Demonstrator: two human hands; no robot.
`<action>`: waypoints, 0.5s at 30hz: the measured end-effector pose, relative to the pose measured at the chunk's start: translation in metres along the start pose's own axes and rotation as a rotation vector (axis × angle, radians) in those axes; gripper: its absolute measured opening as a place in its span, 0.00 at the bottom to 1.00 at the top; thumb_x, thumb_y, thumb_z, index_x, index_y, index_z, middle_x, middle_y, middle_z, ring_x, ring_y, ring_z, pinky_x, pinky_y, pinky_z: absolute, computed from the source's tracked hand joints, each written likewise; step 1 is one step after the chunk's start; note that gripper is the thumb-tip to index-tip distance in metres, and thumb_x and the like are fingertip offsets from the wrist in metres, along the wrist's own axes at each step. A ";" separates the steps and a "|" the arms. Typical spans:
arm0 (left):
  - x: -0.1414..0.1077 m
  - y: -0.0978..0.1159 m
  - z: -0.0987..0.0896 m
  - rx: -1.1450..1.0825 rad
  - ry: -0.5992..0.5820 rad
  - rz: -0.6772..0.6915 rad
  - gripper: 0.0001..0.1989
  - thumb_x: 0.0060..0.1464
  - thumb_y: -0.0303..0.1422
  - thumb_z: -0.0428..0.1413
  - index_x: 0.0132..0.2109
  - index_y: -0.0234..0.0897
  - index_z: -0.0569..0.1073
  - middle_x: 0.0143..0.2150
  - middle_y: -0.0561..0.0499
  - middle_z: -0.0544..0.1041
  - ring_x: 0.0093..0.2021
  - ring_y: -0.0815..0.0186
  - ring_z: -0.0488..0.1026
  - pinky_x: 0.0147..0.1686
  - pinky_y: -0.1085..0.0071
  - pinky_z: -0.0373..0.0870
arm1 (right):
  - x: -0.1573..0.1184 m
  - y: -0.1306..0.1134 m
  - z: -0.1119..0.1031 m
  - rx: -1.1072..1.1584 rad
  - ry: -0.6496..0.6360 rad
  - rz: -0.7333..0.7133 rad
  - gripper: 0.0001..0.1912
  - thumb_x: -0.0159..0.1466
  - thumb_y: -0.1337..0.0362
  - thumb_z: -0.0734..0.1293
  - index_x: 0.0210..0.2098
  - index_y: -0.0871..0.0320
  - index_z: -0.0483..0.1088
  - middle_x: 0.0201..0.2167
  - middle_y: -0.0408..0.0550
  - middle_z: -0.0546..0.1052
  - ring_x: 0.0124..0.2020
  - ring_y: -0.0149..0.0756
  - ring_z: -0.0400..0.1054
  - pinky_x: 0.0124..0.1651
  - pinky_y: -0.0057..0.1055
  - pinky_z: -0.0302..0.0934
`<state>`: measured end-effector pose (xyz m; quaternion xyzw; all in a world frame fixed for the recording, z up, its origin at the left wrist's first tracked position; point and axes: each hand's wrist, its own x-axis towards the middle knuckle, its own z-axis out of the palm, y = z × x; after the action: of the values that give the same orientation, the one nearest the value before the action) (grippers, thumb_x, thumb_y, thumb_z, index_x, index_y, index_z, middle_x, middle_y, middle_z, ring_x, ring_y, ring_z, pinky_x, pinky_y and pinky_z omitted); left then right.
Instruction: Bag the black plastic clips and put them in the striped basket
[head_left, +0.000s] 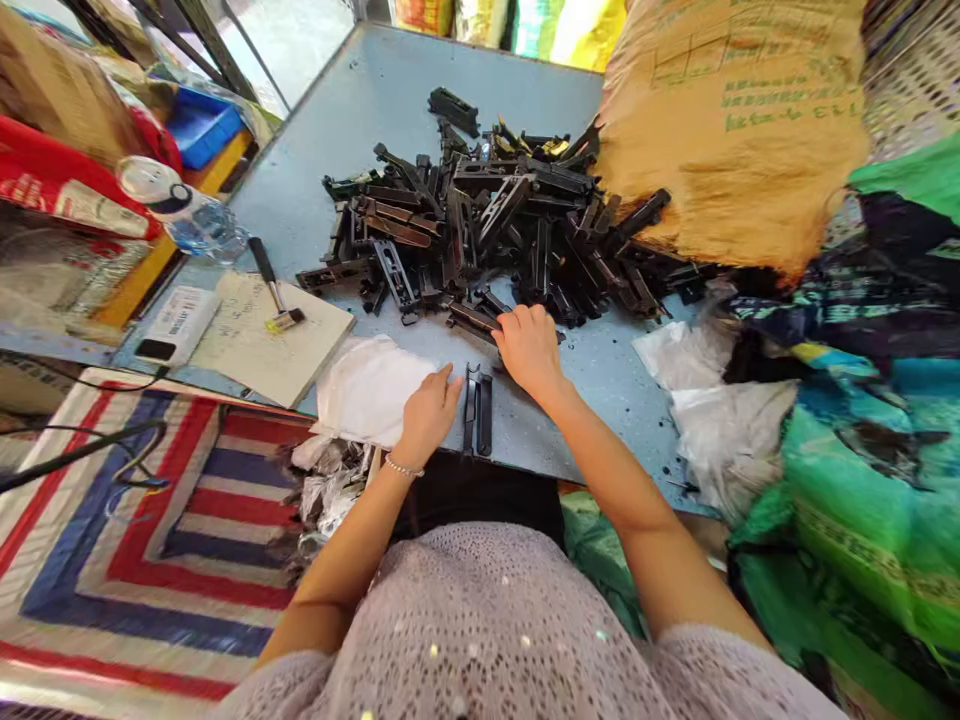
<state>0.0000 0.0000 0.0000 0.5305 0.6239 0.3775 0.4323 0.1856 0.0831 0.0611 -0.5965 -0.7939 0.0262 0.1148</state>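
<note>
A heap of long black plastic parts (495,200) covers the middle of the blue-grey table. At its near edge my right hand (529,345) curls its fingers over one black plastic part (474,322), which lies roughly crosswise. Two more black parts (478,410) lie side by side, lengthwise, near the table's front edge between my hands. My left hand (431,408) is just left of this pair, fingers stretched out and nothing visible in them. It rests at the right edge of a stack of thin white plastic bags (375,390).
On the left are a cardboard sheet (315,335), a small hammer (274,290), a white labelled box (178,325) and a clear bottle (202,225). A large orange woven sack (735,130) stands at the back right. Crumpled white bags (727,430) and green sacks (870,500) crowd the right.
</note>
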 end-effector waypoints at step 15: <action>-0.017 0.053 -0.009 -0.311 -0.189 0.229 0.30 0.67 0.45 0.53 0.71 0.46 0.58 0.73 0.46 0.62 0.73 0.56 0.58 0.73 0.55 0.51 | -0.053 -0.028 -0.023 0.622 0.144 0.040 0.26 0.74 0.42 0.52 0.38 0.56 0.67 0.36 0.52 0.74 0.40 0.42 0.68 0.44 0.38 0.61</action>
<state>0.0104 -0.0087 0.0543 0.5580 0.4505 0.4642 0.5198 0.1783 0.0223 0.0803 -0.5486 -0.7257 0.2275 0.3472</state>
